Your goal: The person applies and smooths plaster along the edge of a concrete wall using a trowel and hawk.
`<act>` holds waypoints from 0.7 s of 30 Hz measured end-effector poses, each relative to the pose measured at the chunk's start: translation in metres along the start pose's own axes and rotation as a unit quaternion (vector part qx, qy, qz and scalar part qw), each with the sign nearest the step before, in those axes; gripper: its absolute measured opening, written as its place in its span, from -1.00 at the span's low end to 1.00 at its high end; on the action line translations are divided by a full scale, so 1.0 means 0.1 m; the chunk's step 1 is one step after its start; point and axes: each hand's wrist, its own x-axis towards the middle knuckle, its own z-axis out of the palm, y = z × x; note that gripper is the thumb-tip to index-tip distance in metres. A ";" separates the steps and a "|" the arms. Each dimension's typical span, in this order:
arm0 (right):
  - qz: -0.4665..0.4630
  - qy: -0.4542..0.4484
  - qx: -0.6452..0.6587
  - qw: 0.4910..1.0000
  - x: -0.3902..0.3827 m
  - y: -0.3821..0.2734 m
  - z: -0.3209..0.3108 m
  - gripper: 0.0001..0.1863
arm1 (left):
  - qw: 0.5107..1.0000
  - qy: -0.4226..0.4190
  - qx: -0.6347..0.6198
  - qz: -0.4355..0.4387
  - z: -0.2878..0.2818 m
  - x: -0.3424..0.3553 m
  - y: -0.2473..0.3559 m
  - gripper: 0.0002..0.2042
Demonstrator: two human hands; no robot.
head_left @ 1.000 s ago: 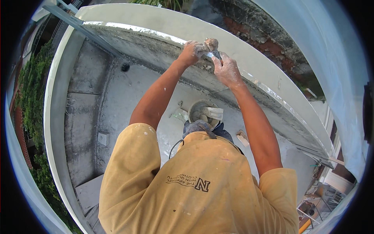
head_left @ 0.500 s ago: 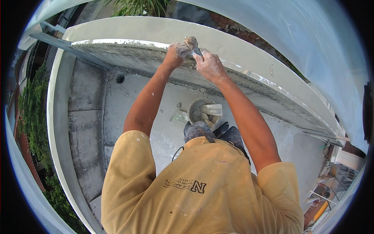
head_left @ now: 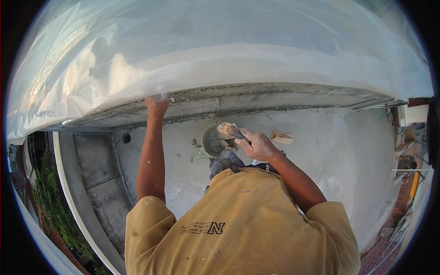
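In my right hand (head_left: 260, 145) is a small tool (head_left: 228, 130) with a dark handle, its broad end smeared with brown and whitish paste. The fingers are wrapped round the handle, and the tool is over the bucket. My left hand (head_left: 157, 104) reaches forward to the top of the low wall (head_left: 256, 103). Translucent plastic sheeting (head_left: 220, 59) covers its fingers, so their grip is hidden. Below the tool, near my legs, a round bucket (head_left: 206, 143) stands on the floor with grey paste and some pieces in it.
The sheeting hangs across the whole far side over the wall. A torn piece of brown cardboard or paper (head_left: 282, 137) lies on the concrete floor (head_left: 316, 151) right of the bucket. A drain hole (head_left: 126, 137) is at the left corner; a pale ledge (head_left: 75, 183) runs along the left.
My hands have parted: the right drew back toward me with the tool, the left went left to the wall top. The plastic sheeting now covers far more of the far side.
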 end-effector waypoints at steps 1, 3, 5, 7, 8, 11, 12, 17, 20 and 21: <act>0.051 -0.017 -0.029 0.998 -0.30 0.33 -0.11 -0.65 | 0.996 -0.015 0.083 0.018 0.25 0.05 0.34 -0.80; 0.113 -0.002 -0.093 0.989 -0.82 1.09 -0.29 -0.62 | 0.991 -0.131 0.016 0.029 0.99 0.25 0.75 -0.78; 0.225 0.023 -0.127 0.966 -1.36 1.78 -0.46 -0.62 | 0.975 -0.183 0.060 0.107 1.75 0.50 0.85 -0.77; 0.316 0.042 -0.104 0.942 -1.93 2.36 -0.69 -0.64 | 0.950 -0.227 0.107 0.184 2.27 0.54 0.93 -0.75; 0.344 0.071 -0.097 0.931 -2.28 2.66 -0.77 -0.65 | 0.932 -0.263 0.135 0.210 2.39 0.58 0.89 -0.75; 0.421 0.174 -0.109 0.883 -3.45 3.36 -0.95 -0.68 | 0.891 -0.336 0.211 0.219 2.50 0.65 1.08 -0.80; 0.462 0.192 -0.086 0.862 -3.80 3.49 -1.01 -0.68 | 0.882 -0.314 0.247 0.250 2.45 0.65 0.96 -0.82; 0.648 0.226 0.004 0.727 -5.38 4.02 -1.17 -0.66 | 0.860 -0.356 0.283 0.231 2.55 0.74 1.32 -0.82; 0.670 0.211 0.001 0.711 -5.64 3.88 -1.35 -0.63 | 0.821 -0.369 0.346 0.265 2.62 0.81 1.40 -0.82; 0.690 0.225 0.028 0.687 -5.60 3.81 -1.39 -0.61 | 0.796 -0.389 0.376 0.270 2.62 0.82 1.43 -0.82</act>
